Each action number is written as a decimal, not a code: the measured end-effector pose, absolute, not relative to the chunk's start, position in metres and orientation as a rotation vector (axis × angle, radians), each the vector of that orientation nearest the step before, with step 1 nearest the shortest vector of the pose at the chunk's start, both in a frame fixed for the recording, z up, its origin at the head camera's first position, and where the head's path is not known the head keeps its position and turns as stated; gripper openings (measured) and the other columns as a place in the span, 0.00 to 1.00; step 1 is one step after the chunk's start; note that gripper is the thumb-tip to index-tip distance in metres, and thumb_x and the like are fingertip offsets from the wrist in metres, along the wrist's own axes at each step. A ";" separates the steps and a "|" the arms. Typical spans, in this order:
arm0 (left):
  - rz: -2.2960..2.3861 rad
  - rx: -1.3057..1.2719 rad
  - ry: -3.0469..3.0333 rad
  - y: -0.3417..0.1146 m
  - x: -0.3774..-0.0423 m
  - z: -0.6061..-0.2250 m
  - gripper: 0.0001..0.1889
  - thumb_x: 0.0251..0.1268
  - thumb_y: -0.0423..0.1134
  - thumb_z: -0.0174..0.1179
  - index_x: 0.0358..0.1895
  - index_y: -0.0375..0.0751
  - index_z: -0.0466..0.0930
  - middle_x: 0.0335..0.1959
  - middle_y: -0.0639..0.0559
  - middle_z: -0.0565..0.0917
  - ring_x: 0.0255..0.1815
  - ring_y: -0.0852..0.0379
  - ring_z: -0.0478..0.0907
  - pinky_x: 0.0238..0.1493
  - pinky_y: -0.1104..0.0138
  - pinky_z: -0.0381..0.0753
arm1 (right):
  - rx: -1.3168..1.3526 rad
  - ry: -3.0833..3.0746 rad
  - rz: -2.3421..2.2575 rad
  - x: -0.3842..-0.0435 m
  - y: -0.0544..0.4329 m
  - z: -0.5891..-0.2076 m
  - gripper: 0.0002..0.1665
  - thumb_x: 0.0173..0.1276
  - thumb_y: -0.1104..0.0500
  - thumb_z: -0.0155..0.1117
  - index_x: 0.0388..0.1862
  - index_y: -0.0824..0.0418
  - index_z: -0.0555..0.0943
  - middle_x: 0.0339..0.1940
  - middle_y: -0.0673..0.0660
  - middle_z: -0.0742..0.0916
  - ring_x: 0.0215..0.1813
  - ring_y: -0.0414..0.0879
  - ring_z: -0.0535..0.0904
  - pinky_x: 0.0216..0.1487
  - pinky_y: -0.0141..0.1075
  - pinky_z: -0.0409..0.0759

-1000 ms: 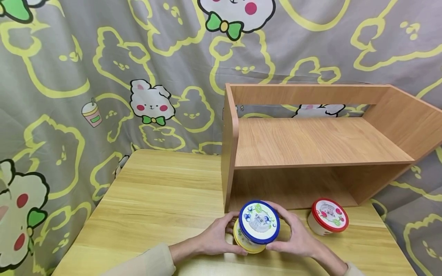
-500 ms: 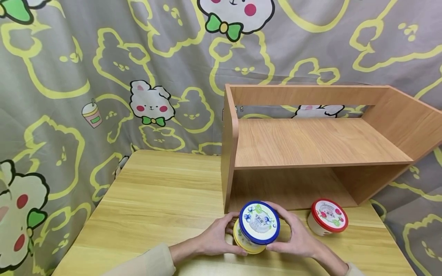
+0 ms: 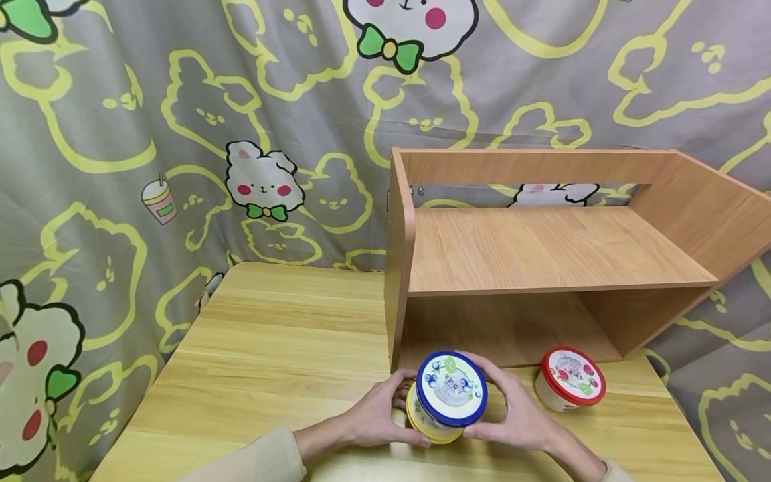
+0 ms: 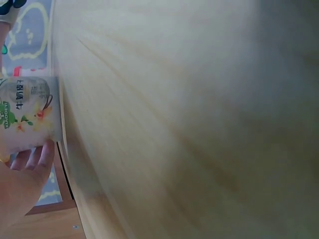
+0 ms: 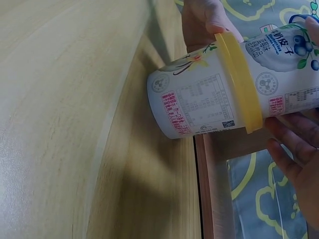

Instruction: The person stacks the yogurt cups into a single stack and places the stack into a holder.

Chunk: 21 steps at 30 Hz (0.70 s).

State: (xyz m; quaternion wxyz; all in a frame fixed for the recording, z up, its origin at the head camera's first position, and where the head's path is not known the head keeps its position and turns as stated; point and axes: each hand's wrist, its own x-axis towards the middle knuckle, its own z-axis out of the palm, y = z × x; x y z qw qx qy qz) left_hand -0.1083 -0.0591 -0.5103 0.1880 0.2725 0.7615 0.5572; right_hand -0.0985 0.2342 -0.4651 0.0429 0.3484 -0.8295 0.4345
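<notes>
Two paper tubs are stacked near the front of the table. The upper tub [image 3: 453, 388] has a blue-rimmed lid with blueberries printed on it. Under it, the lower tub [image 5: 199, 97] has a yellow lid and printed vanilla flowers, its base right at the tabletop. My left hand [image 3: 376, 412] grips the lower tub from the left, thumb in front and fingers behind. From the right, my right hand [image 3: 512, 408] holds the upper tub between thumb and fingers. A red-lidded tub [image 3: 571, 379] with printed berries stands apart, to the right of my right hand.
Behind the tubs stands a two-level wooden shelf [image 3: 560, 248], its lower compartment facing the hands. The wood-grain table [image 3: 289, 335] extends to the left. A grey curtain [image 3: 337, 114] with yellow cartoon outlines hangs at the back and sides.
</notes>
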 end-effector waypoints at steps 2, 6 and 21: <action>1.568 0.771 2.147 -0.059 -0.108 -0.511 0.49 0.49 0.43 0.85 0.74 0.48 0.65 0.64 0.53 0.82 0.58 0.69 0.82 0.67 0.71 0.82 | 1.064 -2.538 1.321 -0.098 0.235 -0.466 0.63 0.50 0.51 0.88 0.82 0.55 0.64 0.73 0.52 0.83 0.70 0.38 0.80 0.67 0.38 0.84; 1.558 0.777 2.157 -0.059 -0.109 -0.512 0.49 0.49 0.44 0.85 0.74 0.47 0.64 0.64 0.52 0.82 0.58 0.69 0.82 0.67 0.71 0.82 | 1.065 -2.521 1.334 -0.096 0.235 -0.465 0.65 0.49 0.53 0.88 0.83 0.56 0.63 0.74 0.52 0.82 0.71 0.37 0.79 0.67 0.36 0.83; 1.585 0.781 2.123 -0.059 -0.109 -0.512 0.49 0.49 0.40 0.85 0.74 0.45 0.65 0.63 0.50 0.82 0.56 0.68 0.83 0.65 0.71 0.84 | 1.102 -2.355 1.351 -0.089 0.256 -0.461 0.62 0.46 0.62 0.86 0.79 0.70 0.65 0.65 0.55 0.87 0.63 0.39 0.83 0.63 0.30 0.82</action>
